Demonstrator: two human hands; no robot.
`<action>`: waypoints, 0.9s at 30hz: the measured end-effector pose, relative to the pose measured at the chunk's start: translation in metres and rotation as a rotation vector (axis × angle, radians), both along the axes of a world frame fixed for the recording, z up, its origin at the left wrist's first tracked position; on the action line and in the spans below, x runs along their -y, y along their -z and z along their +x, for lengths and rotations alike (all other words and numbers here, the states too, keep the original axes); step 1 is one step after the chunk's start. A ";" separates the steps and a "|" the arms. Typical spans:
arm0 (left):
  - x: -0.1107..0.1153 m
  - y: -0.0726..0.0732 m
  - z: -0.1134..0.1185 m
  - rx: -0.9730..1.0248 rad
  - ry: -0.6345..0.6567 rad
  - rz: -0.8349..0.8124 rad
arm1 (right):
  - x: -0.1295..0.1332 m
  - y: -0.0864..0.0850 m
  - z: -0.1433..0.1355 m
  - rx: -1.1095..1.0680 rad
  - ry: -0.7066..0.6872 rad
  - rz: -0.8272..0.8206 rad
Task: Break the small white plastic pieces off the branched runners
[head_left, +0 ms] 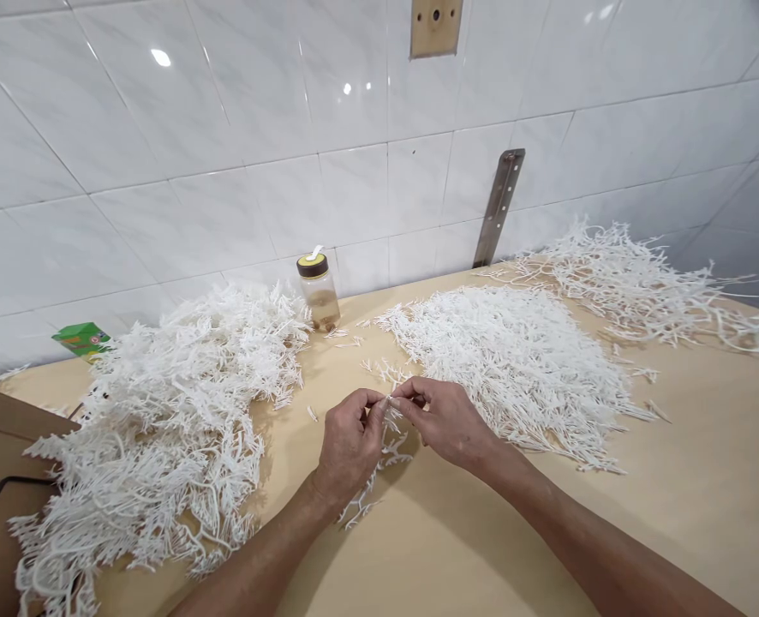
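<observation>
Near the middle of the table, my left hand (352, 437) and my right hand (440, 417) meet fingertip to fingertip. Both pinch a thin white branching sprig (393, 450), whose forked twigs hang below the fingers over the wood surface. The exact spot they grip is mostly covered by thumbs and forefingers. To the left spreads a large tangled heap of white branched pieces (187, 411). On the right, just past my right hand, lies a flatter pile of short white twigs (514, 360).
A jar with a yellow and black lid (319, 296) stands against the tiled wall. A green box (82, 339) sits behind the left heap, a cardboard box (7, 446) at far left. Longer white branches (642, 283) lie back right, near a metal bracket (499, 208).
</observation>
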State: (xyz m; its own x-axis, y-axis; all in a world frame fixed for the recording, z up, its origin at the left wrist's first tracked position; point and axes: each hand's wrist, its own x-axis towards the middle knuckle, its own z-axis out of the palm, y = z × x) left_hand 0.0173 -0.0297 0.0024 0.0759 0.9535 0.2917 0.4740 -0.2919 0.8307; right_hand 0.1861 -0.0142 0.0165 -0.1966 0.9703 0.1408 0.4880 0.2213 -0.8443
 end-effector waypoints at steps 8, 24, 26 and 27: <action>0.000 -0.005 0.001 -0.054 0.052 -0.069 | 0.004 0.004 -0.005 0.186 -0.024 0.307; -0.003 0.000 0.002 0.192 -0.005 -0.164 | -0.018 -0.006 0.030 0.104 0.278 0.219; -0.003 -0.001 0.002 0.177 -0.009 -0.146 | -0.008 -0.009 0.015 0.039 0.057 0.063; -0.002 -0.001 0.002 0.167 -0.006 -0.140 | -0.004 -0.009 0.009 0.013 0.000 0.026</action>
